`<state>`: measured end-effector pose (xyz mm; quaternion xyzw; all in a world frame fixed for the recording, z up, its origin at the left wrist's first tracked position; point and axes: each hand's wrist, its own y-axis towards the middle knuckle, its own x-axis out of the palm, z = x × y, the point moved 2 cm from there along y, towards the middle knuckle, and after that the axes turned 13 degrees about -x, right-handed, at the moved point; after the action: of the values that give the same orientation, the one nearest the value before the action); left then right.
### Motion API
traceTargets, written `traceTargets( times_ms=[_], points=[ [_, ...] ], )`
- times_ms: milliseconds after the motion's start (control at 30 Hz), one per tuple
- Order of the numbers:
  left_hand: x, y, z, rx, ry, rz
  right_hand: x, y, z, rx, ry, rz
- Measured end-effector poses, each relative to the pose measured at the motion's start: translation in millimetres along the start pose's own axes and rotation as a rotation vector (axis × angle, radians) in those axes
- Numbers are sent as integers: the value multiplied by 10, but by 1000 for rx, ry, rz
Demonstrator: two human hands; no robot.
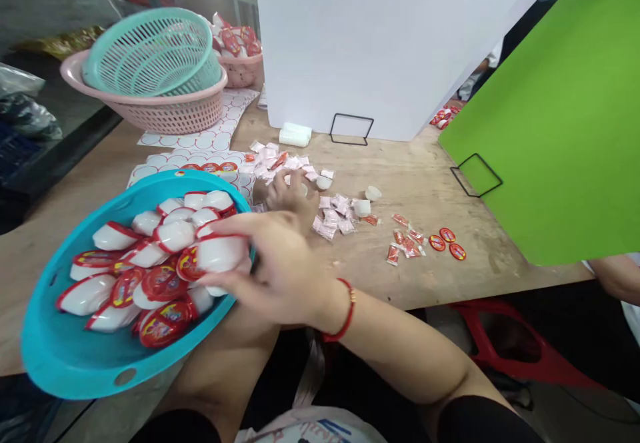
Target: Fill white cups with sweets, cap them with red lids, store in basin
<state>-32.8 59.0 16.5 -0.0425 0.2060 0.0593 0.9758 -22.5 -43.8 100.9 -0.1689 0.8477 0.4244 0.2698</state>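
My right hand (285,266), with a red cord on its wrist, grips a white cup with a red rim (223,254) over the right side of a blue basin (45,356). The basin holds several white cups with red printed lids (165,321). Farther back, my left hand (293,196) is over the table among small pink-white packets (270,158); its fingers are partly hidden and what they hold, if anything, is unclear. Small empty white cups (373,193) stand to its right, near red packets (411,246) and three round red lids (457,251).
A green basket (150,56) sits in a pink basket (170,115) at the back left, beside another filled pink basket (242,71). White (380,43) and green (560,136) panels stand behind and right. A red stool (545,363) and part of a person (617,278) are at right.
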Motion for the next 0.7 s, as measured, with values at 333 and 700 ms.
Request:
traceTargets(
  times_ms=[333, 700],
  points=[
    [-7, 258, -163, 35, 525, 152, 489, 101, -95, 38, -205, -233],
    [296, -108, 38, 464, 414, -52, 381, -92, 42, 92, -63, 95]
  ],
)
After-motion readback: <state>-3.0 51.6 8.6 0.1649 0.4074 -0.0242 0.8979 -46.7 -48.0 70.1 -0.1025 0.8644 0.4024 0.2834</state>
